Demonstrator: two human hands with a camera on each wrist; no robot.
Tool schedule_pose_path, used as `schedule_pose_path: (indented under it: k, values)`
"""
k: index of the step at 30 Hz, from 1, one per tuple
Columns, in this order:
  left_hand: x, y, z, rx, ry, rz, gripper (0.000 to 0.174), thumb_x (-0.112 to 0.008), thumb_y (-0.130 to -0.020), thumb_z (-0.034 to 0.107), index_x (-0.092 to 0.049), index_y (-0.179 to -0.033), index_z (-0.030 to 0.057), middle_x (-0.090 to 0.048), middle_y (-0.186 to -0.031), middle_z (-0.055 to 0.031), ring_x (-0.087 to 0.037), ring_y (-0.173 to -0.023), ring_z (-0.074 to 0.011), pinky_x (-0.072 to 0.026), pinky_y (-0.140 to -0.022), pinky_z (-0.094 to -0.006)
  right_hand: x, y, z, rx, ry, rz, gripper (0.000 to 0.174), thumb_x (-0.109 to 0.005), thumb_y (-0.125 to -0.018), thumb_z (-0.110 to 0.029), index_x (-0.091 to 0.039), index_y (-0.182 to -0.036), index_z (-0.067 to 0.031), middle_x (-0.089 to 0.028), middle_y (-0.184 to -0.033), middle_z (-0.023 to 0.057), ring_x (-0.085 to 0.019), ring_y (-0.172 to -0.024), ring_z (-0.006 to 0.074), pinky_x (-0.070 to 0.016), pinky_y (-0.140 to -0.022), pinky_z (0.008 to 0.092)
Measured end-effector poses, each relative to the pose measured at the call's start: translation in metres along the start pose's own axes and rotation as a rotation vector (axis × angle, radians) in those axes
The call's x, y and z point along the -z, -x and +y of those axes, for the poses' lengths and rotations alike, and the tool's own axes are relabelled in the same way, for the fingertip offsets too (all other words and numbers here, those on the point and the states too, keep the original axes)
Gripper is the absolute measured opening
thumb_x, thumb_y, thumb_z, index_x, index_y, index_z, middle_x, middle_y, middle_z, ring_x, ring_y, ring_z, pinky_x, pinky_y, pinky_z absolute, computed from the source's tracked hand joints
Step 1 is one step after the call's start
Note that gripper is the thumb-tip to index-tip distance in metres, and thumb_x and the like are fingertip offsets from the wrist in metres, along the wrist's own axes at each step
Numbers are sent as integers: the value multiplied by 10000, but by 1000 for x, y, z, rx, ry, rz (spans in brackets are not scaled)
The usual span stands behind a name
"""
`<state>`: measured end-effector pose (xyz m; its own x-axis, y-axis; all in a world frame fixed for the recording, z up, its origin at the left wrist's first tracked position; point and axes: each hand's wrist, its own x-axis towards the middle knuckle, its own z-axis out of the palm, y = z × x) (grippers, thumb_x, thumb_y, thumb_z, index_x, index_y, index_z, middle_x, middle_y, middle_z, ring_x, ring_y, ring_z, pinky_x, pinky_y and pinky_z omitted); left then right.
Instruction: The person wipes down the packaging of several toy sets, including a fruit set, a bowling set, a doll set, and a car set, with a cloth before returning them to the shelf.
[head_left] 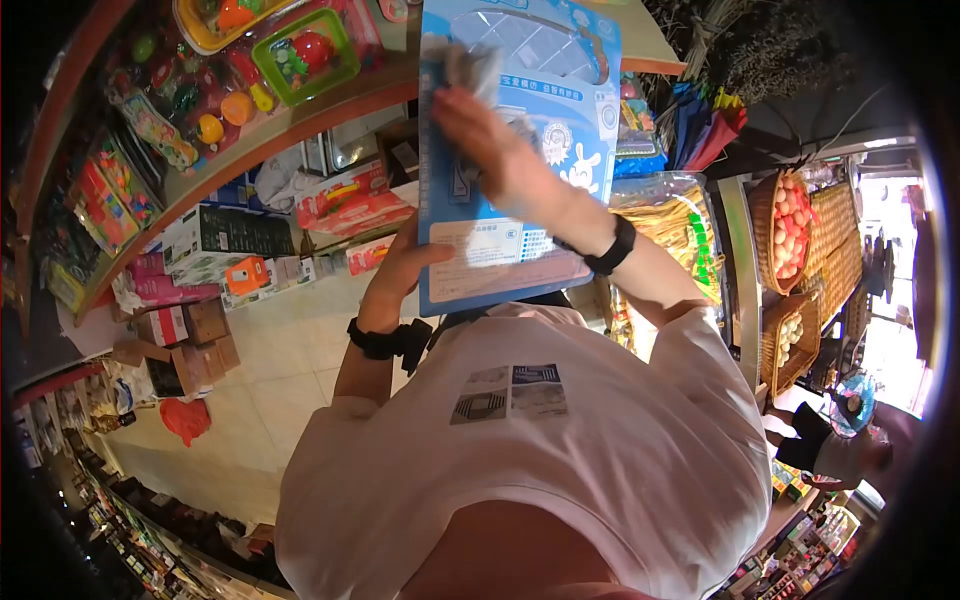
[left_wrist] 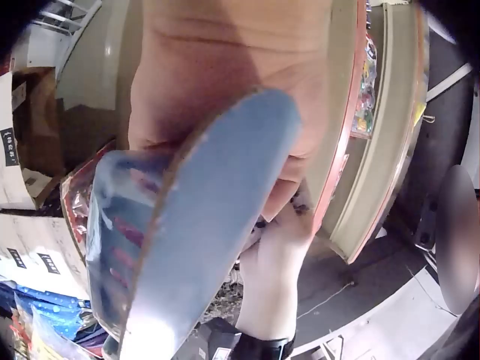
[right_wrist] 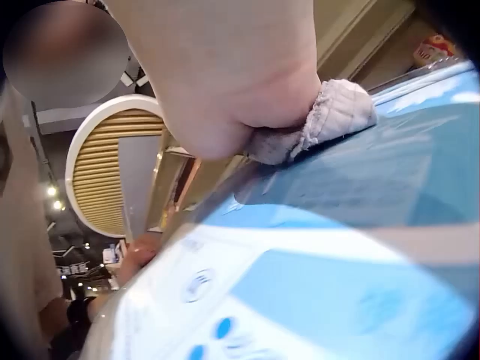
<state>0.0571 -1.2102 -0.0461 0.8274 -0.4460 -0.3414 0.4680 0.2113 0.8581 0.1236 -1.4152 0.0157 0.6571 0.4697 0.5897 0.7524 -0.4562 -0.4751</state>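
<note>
A large flat blue toy package (head_left: pixel 590 110) with a clear window, a white rabbit print and a pale text panel stands tilted in front of the chest. My left hand (head_left: pixel 405 262) grips its lower left edge, thumb over the front and the other fingers hidden behind. Seen from the left wrist, the package (left_wrist: pixel 217 202) edge lies across the palm of that hand (left_wrist: pixel 225 67). A whitish cloth (right_wrist: pixel 341 112) is held under my right hand (right_wrist: pixel 225 90), pressed against the printed front. In the head view this right hand (head_left: pixel 500 150) looks blurred over the package's upper left.
A curved shelf (head_left: pixel 330 105) with packaged toys runs along the upper left. Boxes (head_left: pixel 205 335) and a red plastic item (head_left: pixel 186 421) sit on the tiled floor (head_left: pixel 290 390). To the right are bagged yellow goods (head_left: pixel 690 235) and egg baskets (head_left: pixel 765 230); another person (head_left: pixel 840 450) is farther off.
</note>
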Motion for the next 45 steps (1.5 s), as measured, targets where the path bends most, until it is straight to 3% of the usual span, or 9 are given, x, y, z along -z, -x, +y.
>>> schedule_pose_path:
  k: [6, 12, 15, 19, 24, 28, 31, 35, 45]
  values:
    - [2, 7, -9, 22, 58, 82, 631, -650, -679, 61, -458, -1277, -4, -585, -1130, -97, -548, -1040, -186, -428, -904, -311, -12, -11, -13, 351, 42, -105, 595, -601, -698, 12, -473, -1278, 44, -457, -1345, 205, -431, -1271, 333, -379, -1052, 436]
    - [30, 23, -27, -27, 97, 71, 631, -638, -676, 51, -453, -1275, -18, -582, -1139, -100, -549, -1040, -203, -438, -889, -324, 32, -21, 40, 78, 289, 61, 625, -536, -680, 95, -457, -1294, 7, -449, -1354, 195, -415, -1269, 361, -364, -1052, 430]
    - [32, 29, -29, -66, 87, 54, 638, -643, -676, 58, -450, -1279, -21, -578, -1148, -96, -540, -1049, -198, -428, -903, -325, 49, -5, 35, -83, 213, 106, 635, -519, -661, 114, -475, -1280, -21, -494, -1299, 195, -424, -1248, 382, -387, -1027, 443]
    - [23, 29, -26, -61, -3, 9, 652, -655, -683, 86, -443, -1291, -22, -571, -1159, -88, -526, -1059, -188, -414, -922, -330, 33, 27, 12, -243, 176, 127, 715, -497, -632, 142, -436, -1323, -30, -426, -1364, 207, -348, -1306, 394, -305, -1083, 442]
    - [15, 19, -27, -92, 19, 11, 655, -649, -703, 115, -423, -1304, -18, -567, -1163, -92, -531, -1062, -189, -423, -919, -332, 2, 74, -10, -232, 128, -37, 715, -496, -606, 133, -457, -1307, -4, -436, -1366, 196, -375, -1300, 377, -316, -1072, 455]
    - [19, 10, -21, -90, 195, 46, 637, -647, -712, 117, -421, -1293, -15, -569, -1164, -112, -565, -1045, -207, -465, -878, -333, -18, 111, -37, -10, 202, -251, 625, -690, -686, -93, -505, -1281, -47, -472, -1342, 153, -449, -1248, 317, -377, -1020, 422]
    - [7, 4, -6, -209, 257, 34, 631, -661, -714, 120, -425, -1283, -14, -570, -1166, -125, -586, -1029, -221, -489, -847, -336, -14, 124, -61, -114, 129, -203, 573, -721, -688, -153, -557, -1234, -88, -507, -1312, 128, -503, -1168, 299, -412, -960, 427]
    - [-13, -1, 0, -299, 257, -5, 636, -677, -739, 136, -410, -1294, -24, -562, -1182, -129, -545, -1096, -225, -442, -922, -352, -12, 139, -40, -52, 410, 145, 466, -685, -713, -117, -589, -1169, -91, -546, -1263, 118, -525, -1138, 297, -422, -941, 445]
    - [-105, -17, 79, -503, 234, -158, 1030, -723, -767, 408, -57, -1476, 72, -402, -1386, -80, -397, -1262, -204, -355, -1008, -400, 64, 103, -19, 234, 347, 497, 287, -684, -701, -8, -594, -973, -22, -616, -1030, 119, -590, -992, 340, -504, -839, 474]
